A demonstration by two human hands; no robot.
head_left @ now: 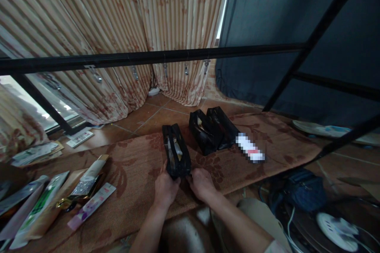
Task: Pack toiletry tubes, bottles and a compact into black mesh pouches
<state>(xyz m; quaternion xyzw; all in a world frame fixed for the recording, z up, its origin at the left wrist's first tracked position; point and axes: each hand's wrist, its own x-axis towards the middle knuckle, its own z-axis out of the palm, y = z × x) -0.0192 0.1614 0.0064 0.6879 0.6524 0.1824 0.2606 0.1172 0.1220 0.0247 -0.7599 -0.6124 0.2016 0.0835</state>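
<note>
Black, boxy, soft-sided pouch (pixel 177 154), apparently being steadied.
Left hand (pixel 167 187) grips its six-o'clock end; right hand (pixel 203 185) curls alongside, grip unclear; next move likely needs firm support.

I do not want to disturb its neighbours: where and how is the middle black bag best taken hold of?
Probably by the left side of the middle black bag, toward its near end, coming from near left. Cloth shows in the gap to the left bag, while the right bag stands close on its other side.
</note>
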